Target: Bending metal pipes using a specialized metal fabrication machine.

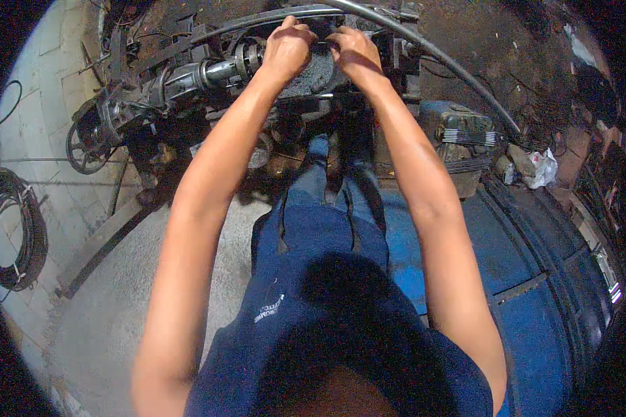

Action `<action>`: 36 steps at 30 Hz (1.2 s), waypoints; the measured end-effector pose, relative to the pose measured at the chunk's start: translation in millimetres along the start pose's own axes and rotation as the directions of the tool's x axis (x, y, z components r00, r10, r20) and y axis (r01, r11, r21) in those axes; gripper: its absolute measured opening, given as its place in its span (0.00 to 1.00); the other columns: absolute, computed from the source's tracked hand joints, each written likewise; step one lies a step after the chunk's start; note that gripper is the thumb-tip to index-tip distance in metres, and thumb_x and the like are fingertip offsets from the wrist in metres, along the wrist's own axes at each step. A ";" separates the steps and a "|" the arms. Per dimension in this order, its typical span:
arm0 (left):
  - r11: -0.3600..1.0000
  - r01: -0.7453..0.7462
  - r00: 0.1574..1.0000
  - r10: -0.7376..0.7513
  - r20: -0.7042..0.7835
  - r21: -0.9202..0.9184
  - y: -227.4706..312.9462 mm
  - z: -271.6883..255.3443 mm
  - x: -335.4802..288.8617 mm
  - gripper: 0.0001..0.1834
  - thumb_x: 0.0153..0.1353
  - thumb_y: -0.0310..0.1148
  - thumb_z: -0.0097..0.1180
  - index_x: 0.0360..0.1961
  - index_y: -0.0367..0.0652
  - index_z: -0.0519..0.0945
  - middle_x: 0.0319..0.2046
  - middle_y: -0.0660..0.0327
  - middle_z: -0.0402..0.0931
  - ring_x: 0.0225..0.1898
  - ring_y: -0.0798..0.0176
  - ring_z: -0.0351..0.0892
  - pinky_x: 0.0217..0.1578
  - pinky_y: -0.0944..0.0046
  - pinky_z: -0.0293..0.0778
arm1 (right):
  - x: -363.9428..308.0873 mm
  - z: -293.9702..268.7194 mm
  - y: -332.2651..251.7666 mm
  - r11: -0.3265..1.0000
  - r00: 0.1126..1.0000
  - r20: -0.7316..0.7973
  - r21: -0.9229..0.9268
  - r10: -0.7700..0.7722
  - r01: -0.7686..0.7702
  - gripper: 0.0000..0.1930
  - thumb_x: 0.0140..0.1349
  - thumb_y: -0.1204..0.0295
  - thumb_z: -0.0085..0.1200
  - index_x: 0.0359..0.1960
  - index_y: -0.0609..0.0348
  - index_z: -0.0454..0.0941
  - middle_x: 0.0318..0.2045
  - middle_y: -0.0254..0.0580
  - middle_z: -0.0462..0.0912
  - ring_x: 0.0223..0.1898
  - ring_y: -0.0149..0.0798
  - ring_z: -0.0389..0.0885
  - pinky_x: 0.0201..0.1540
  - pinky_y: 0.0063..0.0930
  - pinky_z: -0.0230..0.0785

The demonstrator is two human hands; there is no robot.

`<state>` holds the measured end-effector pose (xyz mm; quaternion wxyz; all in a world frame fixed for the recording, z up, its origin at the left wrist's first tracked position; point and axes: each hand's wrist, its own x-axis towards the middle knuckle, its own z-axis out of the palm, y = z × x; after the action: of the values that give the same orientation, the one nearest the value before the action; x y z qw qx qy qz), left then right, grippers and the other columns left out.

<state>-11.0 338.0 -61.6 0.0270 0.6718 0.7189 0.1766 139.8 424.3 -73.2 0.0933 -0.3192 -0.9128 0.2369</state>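
Both arms stretch out over a dark metal machine (202, 76) with shafts and a chuck-like round part. My left hand (289, 50) is closed, its fingers curled over the far side of the machine. Just to its right, my right hand (355, 54) is also closed, thumb and fingers drawn together toward the left. Whatever they grip lies in the dark gap between them and I cannot make it out. Beneath the hands shows a grey, grainy surface (314, 78) on the machine. A long metal rod (438, 54) slants past the right hand, slightly beyond it.
A handwheel (83, 142) is on the machine's left end. Coiled black cable (38, 236) lies on the tiled floor at left. To the right are a finned motor-like unit (469, 137), a crumpled white plastic bag (541, 168) and a large blue metal surface (480, 229).
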 end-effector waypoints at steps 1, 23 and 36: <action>0.999 -0.027 1.000 0.027 -0.012 -0.020 -3.3 1.6 -0.5 0.12 0.42 0.27 0.54 0.30 0.48 0.84 0.29 0.61 0.79 0.40 0.56 0.74 0.41 0.61 0.75 | -0.1 -2.0 -3.3 1.000 1.000 0.001 0.001 -0.001 0.001 0.11 0.48 0.68 0.57 0.36 0.50 0.82 0.36 0.41 0.78 0.43 0.47 0.77 0.48 0.38 0.70; 1.000 -0.005 1.000 0.004 -0.018 -0.009 -2.2 0.1 -4.5 0.13 0.42 0.27 0.52 0.31 0.45 0.83 0.36 0.60 0.79 0.38 0.53 0.74 0.40 0.58 0.74 | -65.8 8.0 -28.5 0.929 0.926 -0.123 0.156 0.356 -0.337 0.32 0.50 0.75 0.51 0.61 0.49 0.63 0.46 0.53 0.72 0.42 0.54 0.76 0.46 0.42 0.70; 0.998 0.031 0.999 -0.033 0.038 0.057 3.0 1.8 -1.4 0.10 0.44 0.27 0.50 0.28 0.44 0.81 0.34 0.60 0.79 0.38 0.52 0.74 0.38 0.55 0.74 | -84.9 8.7 -26.1 0.937 0.946 0.051 -0.167 0.320 -0.308 0.31 0.51 0.73 0.50 0.61 0.50 0.64 0.45 0.56 0.71 0.43 0.56 0.77 0.43 0.44 0.72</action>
<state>-7.5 337.1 -62.7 0.0249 0.6638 0.7337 0.1426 189.0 350.0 -69.5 -0.0068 -0.4578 -0.8688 0.1883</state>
